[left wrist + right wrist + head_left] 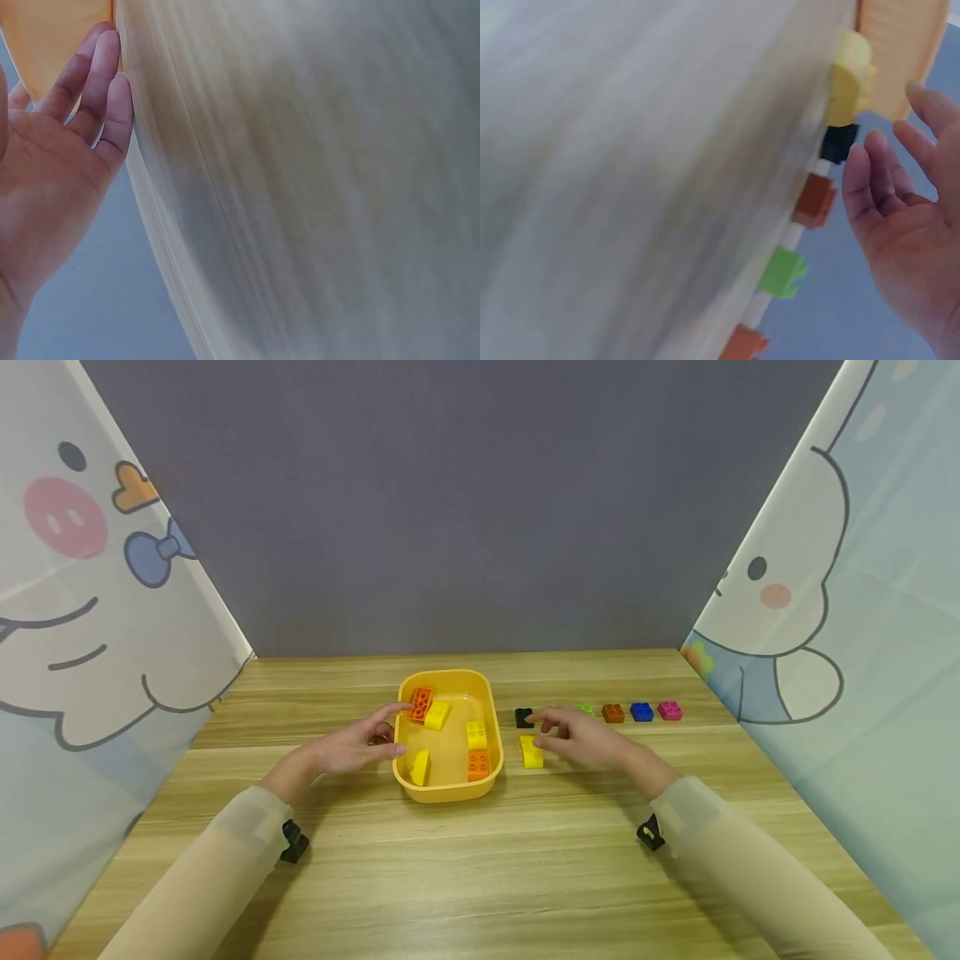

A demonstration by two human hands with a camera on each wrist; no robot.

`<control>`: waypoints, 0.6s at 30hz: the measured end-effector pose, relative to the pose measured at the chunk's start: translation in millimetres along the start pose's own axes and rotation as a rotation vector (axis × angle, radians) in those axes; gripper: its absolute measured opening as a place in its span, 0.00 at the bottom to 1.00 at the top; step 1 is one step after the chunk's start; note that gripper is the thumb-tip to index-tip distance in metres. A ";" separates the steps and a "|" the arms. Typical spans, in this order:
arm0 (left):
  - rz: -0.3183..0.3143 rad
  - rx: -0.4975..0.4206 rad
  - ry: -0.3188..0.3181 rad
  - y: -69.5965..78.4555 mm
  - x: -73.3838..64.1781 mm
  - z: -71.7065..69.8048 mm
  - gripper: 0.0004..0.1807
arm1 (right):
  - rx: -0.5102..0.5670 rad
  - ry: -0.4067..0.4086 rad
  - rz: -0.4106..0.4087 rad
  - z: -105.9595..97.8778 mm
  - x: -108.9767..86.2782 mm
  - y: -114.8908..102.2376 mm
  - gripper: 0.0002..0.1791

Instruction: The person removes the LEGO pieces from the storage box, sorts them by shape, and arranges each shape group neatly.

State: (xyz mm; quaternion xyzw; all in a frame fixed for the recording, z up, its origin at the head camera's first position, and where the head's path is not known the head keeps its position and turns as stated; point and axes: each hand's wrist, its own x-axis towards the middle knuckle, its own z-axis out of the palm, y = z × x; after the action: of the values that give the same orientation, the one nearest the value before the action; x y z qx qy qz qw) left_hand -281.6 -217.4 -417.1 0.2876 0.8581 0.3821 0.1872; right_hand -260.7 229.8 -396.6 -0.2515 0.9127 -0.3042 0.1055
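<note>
Left hand [348, 747] spread at tray [448, 794] side. Right hand [583, 737] loosely open, pinching nothing, by yellow block [532, 757], right of tray. Likely reaching step; pickup calls for closing fingers.

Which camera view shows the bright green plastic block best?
The right wrist view: the bright green plastic block stands uncovered there. The head view shows only part, behind the right hand; the left wrist view shows none.

Yellow-orange tray [450, 794], yellow brick [532, 753], black brick [522, 718], streaked light-brown tabletop [450, 877].
</note>
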 end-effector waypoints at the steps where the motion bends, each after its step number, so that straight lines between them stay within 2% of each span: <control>1: -0.001 0.000 0.000 -0.1 0.2 -0.1 0.43 | 0.005 0.024 -0.022 -1.1 0.6 -3.8 0.27; 5: 0.002 0.001 0.003 -0.2 0.9 -0.6 0.43 | 0.004 0.121 -0.123 -3.2 7.1 -24.9 0.22; 8: 0.007 0.001 0.005 0.0 0.8 -0.7 0.44 | -0.003 0.154 -0.199 0.1 16.7 -42.1 0.20; 12: 0.005 0.002 0.007 0.2 0.5 -0.7 0.44 | -0.009 0.129 -0.243 12.0 31.4 -65.4 0.19; 18: -0.003 0.005 0.013 -2.5 1.2 0.2 0.44 | -0.074 0.017 -0.292 38.0 56.5 -92.5 0.21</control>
State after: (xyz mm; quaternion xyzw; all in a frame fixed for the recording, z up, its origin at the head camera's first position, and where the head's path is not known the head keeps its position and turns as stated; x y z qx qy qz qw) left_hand -283.3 -217.9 -419.2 0.2842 0.8607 0.3814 0.1817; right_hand -259.2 117.5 -372.7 -0.3828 0.8778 -0.2847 0.0431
